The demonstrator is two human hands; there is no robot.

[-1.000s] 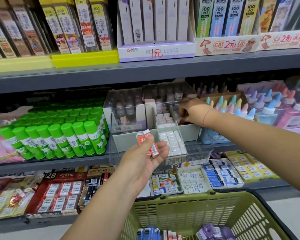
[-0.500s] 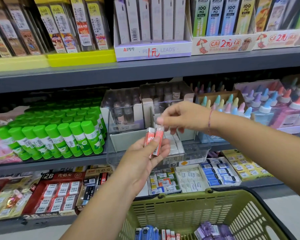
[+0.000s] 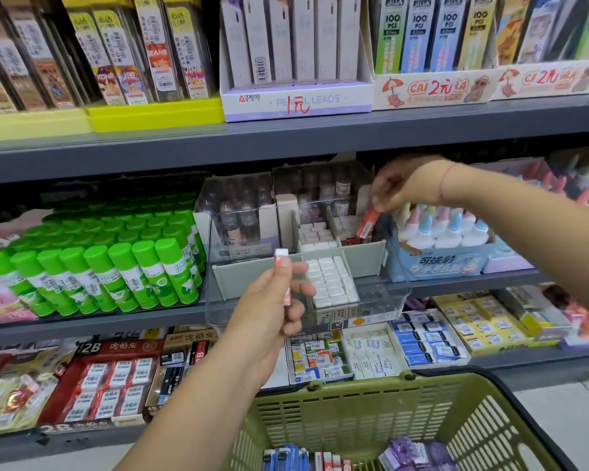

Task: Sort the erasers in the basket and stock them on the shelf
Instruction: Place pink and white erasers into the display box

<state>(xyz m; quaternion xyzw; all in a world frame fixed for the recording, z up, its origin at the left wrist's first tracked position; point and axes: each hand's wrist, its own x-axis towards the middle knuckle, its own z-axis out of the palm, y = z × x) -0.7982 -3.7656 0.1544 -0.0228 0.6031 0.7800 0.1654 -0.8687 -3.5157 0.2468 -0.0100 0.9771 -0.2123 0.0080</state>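
My left hand (image 3: 272, 314) holds one red-sleeved eraser (image 3: 284, 277) upright between thumb and fingers, in front of the clear divided bin (image 3: 381, 300) on the middle shelf. My right hand (image 3: 402, 190) pinches a second red-sleeved eraser (image 3: 368, 223) and holds it tilted over the bin's back right compartment. White erasers (image 3: 330, 277) fill the bin's middle compartments. The green basket (image 3: 371, 399) sits low in front of me, with blue (image 3: 284, 458), red-and-white (image 3: 330, 461) and purple erasers (image 3: 415, 453) in its bottom.
Green glue sticks (image 3: 109, 266) stand left of the bin, and glue bottles in a blue box (image 3: 446, 256) stand right of it. Boxed erasers (image 3: 425, 345) line the lower shelf. Pencil lead packs (image 3: 296, 45) fill the upper shelf.
My right hand took one of the two red erasers from my left hand and carried it up and right over the bin's back compartment. My left hand now holds a single eraser.
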